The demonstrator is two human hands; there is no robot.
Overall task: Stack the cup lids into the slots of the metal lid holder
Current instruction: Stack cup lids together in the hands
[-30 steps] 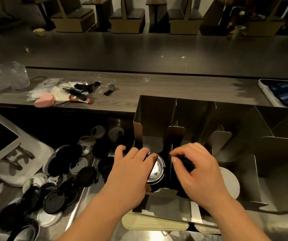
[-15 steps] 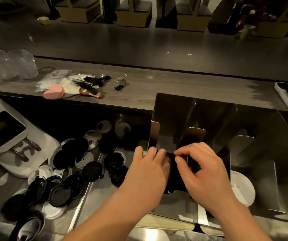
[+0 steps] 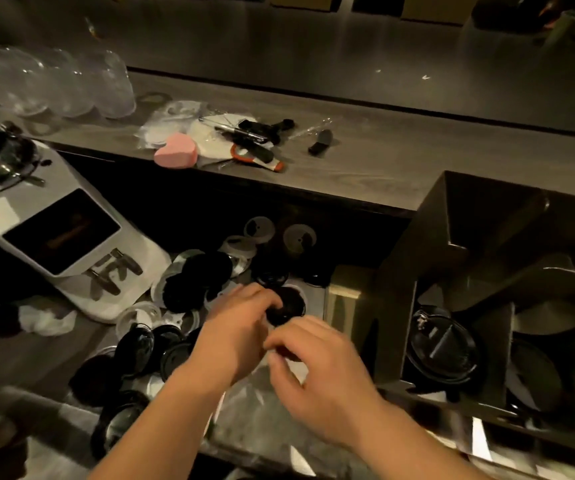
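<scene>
Both forearms reach in from the bottom edge and the hands meet over the steel counter, close together, knuckles up. The left hand (image 3: 241, 327) arches forward with its fingers bent down onto the near rim of a black lid (image 3: 288, 306) and curled round it. The right hand (image 3: 320, 368) sits just behind and beside it, fingers and thumb drawn in toward something dark beneath them. It is smeared by motion, so I cannot tell whether it is pinching anything.

Half a second ago both hands were at the left slot of the metal lid holder (image 3: 452, 237), fingers down among the lids there. They have since swung left, away from it, to the loose lids (image 3: 192, 282) scattered on the counter, and the holder now stands to their right. A pile of stacked lids (image 3: 442, 344) lies in its left slot, untouched.

The holder's right side runs off the picture, and its further slots are too dark to read. Black and clear lids blend into the shadows, so single ones are hard to pick out. On the shelf behind lie a pink heart-shaped block (image 3: 176, 154) and clear cups (image 3: 54, 81). A white machine (image 3: 61, 233) at the left is cut off.
</scene>
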